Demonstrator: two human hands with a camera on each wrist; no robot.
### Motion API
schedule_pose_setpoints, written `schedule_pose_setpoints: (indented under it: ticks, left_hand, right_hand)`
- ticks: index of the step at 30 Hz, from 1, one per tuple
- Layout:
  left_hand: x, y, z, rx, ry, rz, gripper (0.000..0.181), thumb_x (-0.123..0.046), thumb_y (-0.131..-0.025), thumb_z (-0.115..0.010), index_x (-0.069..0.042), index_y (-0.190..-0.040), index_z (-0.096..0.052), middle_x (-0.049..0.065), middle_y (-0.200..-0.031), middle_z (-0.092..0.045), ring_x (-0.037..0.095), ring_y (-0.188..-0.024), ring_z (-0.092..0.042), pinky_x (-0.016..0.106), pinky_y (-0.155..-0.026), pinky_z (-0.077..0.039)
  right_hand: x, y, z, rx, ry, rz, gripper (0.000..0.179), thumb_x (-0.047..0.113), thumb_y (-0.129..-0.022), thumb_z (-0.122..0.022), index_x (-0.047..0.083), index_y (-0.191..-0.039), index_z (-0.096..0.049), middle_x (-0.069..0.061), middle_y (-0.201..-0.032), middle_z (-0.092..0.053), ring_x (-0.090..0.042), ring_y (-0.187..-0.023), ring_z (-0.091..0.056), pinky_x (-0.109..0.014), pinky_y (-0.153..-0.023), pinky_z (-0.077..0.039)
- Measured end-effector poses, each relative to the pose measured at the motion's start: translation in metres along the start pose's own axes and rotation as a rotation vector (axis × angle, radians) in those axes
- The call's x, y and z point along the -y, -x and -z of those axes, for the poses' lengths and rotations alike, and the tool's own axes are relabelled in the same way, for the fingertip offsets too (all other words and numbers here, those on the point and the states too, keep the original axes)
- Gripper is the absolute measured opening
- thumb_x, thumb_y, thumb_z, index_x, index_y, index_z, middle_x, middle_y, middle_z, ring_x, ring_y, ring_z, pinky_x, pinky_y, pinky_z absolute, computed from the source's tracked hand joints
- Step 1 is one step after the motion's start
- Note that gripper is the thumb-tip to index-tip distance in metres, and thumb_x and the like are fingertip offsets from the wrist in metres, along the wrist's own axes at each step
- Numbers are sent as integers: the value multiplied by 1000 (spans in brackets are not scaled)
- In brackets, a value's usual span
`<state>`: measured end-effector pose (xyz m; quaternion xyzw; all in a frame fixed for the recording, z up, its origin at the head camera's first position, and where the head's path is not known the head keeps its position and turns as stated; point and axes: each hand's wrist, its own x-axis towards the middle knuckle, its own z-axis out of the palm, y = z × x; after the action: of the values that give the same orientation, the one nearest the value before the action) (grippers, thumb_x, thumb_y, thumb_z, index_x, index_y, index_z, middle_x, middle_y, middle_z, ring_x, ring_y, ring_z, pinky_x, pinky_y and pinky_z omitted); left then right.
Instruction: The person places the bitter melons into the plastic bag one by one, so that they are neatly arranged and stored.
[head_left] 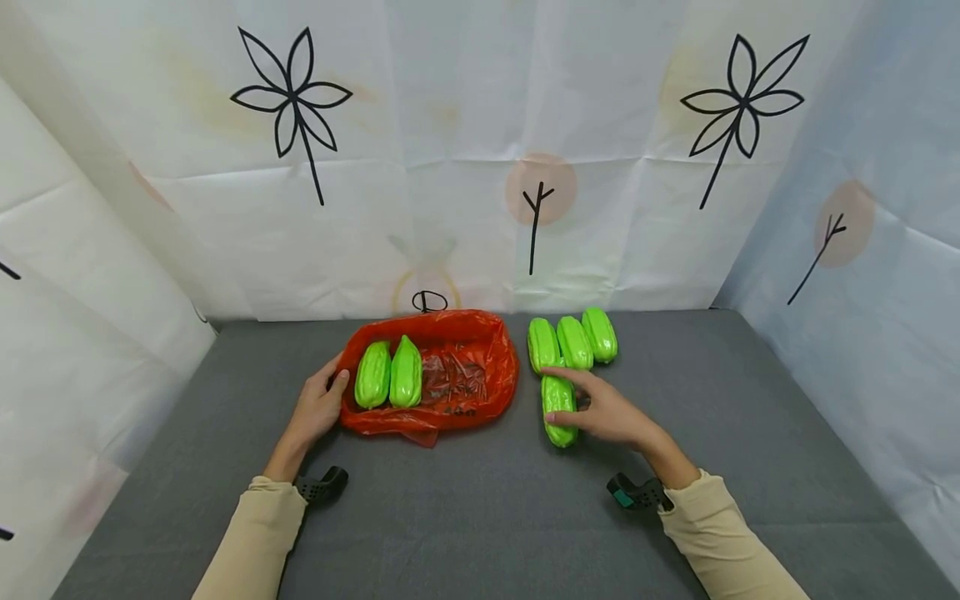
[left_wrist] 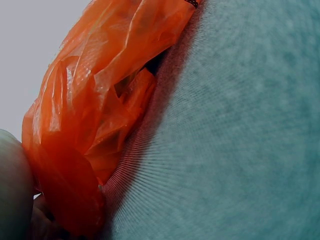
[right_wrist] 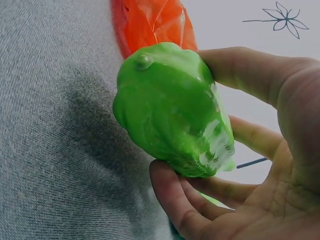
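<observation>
My left hand [head_left: 317, 410] grips the left rim of a red plastic bag [head_left: 504, 379], spread wide with its mouth upward. In the left wrist view the bag's crumpled side [left_wrist: 85, 120] runs up from beside the thumb [left_wrist: 14, 185]. Two bright-green ridged gourds [head_left: 406, 373] lie side by side in the bag's left half. To the right of the bag, my right hand [head_left: 611, 412] holds another green ridged gourd [head_left: 558, 408] between thumb and fingers. Seen from the right wrist, this gourd [right_wrist: 165, 105] has a small nub at its end, and a shadow lies on the cloth beside it.
Three more green gourds [head_left: 574, 342] stand in a slanting row just behind the held one. A grey cloth [head_left: 480, 517] covers the table. White sheets with drawn flowers [head_left: 450, 208] hang behind and at both sides.
</observation>
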<state>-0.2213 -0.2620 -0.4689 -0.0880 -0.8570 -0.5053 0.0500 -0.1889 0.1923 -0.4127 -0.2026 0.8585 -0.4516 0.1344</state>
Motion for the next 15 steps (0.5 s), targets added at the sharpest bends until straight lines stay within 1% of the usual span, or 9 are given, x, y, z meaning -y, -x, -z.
schedule_pose_setpoints:
  ticks: [3, 6, 7, 8, 10, 11, 13, 15]
  left_hand:
    - [0, 0, 0, -1, -4, 0, 52, -18, -111, -41, 2, -158, -31, 27, -158, -35, 42, -146, -29, 59, -116, -25]
    - [1, 0, 0, -1, -11, 6, 52, -19, -111, -41, 3, -158, -30, 27, -157, -35, 42, -146, -30, 59, -116, -25]
    - [1, 0, 0, 0, -13, 8, 52, -19, -111, -41, 3, -158, -30, 28, -157, -35, 43, -146, -30, 59, -116, -25]
    - [1, 0, 0, 0, -16, 11, 53, -19, -111, -41, 3, -158, -30, 28, -157, -35, 43, -146, -30, 59, -116, -25]
    - [2, 0, -1, 0, -17, 13, 53, -20, -112, -41, 3, -158, -30, 28, -157, -34, 43, -146, -29, 60, -116, -24]
    - [2, 0, 0, 0, -17, 13, 53, -20, -112, -41, 3, -158, -30, 28, -157, -34, 43, -146, -29, 60, -116, -24]
    - [2, 0, 0, -2, -19, 10, 53, -20, -112, -41, 3, -158, -30, 28, -157, -34, 43, -146, -29, 60, -116, -24]
    - [2, 0, 0, -4, -19, 5, 52, -20, -112, -41, 3, -157, -30, 28, -157, -35, 43, -146, -30, 59, -116, -25]
  right_hand:
    - [2, 1, 1, -10, -22, 2, 71, 23, -94, -76, 10, -155, -43, -15, -154, -43, -24, -93, -53, -34, -67, -48]
    - [3, 1, 2, -11, -55, -2, 71, 22, -94, -76, 10, -155, -42, -16, -152, -45, -24, -82, -52, -33, -65, -47]
    - [4, 1, 2, -9, -66, -2, 71, 22, -94, -76, 10, -156, -42, -17, -151, -45, -24, -80, -51, -33, -65, -47]
    - [5, 2, 2, -11, -75, -6, 71, 22, -94, -76, 10, -156, -42, -16, -151, -45, -24, -82, -52, -33, -66, -47]
    - [7, 2, 3, -10, -89, -6, 72, 23, -94, -75, 11, -156, -42, -17, -152, -45, -25, -88, -55, -35, -71, -49]
    - [8, 2, 3, -12, -90, -6, 72, 24, -94, -75, 11, -156, -41, -17, -153, -43, -27, -95, -56, -37, -75, -50]
    - [10, 1, 4, -19, -86, -8, 72, 25, -95, -75, 12, -156, -41, -16, -155, -42, -31, -107, -55, -41, -81, -50]
    - [13, 0, 5, -27, -75, -9, 72, 27, -95, -75, 13, -157, -41, -15, -156, -40, -35, -116, -53, -44, -86, -49]
